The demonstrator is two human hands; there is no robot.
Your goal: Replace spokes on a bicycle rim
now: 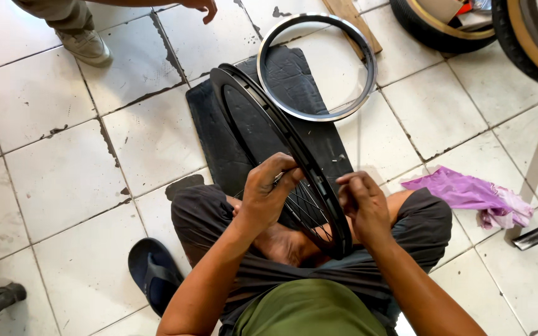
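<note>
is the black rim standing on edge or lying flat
On edge, tilted. The black rim rises from the person's lap, with the left hand and right hand on it; the silver rim lies flat.

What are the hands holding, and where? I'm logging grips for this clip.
Both hands, left hand and right hand, hold the black bicycle rim at its near edge, by the spokes.

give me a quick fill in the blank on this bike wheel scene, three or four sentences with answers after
The left hand and the right hand work on a ____ spoked rim standing on edge.
A bare silver rim lies flat, partly on a black ____.
Right of the person's knee lies a crumpled ____ plastic bag.
A dark blue ____ lies on the tiled floor.

Missing words: black; mat; purple; sandal
</note>
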